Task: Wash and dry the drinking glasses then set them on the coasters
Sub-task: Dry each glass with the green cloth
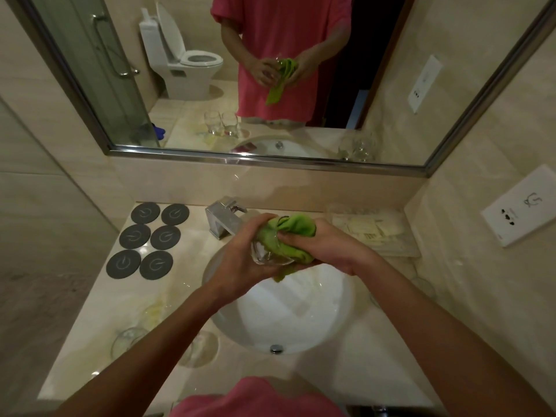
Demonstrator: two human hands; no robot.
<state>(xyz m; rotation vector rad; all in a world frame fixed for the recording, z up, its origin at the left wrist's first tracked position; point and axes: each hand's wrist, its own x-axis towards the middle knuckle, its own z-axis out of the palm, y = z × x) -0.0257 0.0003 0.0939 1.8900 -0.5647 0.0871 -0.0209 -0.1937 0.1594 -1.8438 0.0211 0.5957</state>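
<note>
My body as seen from above and in the mirror (pixel 270 76). I wear a pink short-sleeved T-shirt (pixel 255 395), its hem loose at the bottom edge of the view; the reflection shows the sleeves ending above the elbow. Both forearms are bare to the wrist. My left hand (pixel 240 260) and right hand (pixel 331 245) carry no glove, ring or watch.

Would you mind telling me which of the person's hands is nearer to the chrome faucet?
Left. The left hand, gripping the drinking glass, is just in front of the chrome faucet; the right hand, pinching the green cloth, is farther to the faucet's right.
</note>
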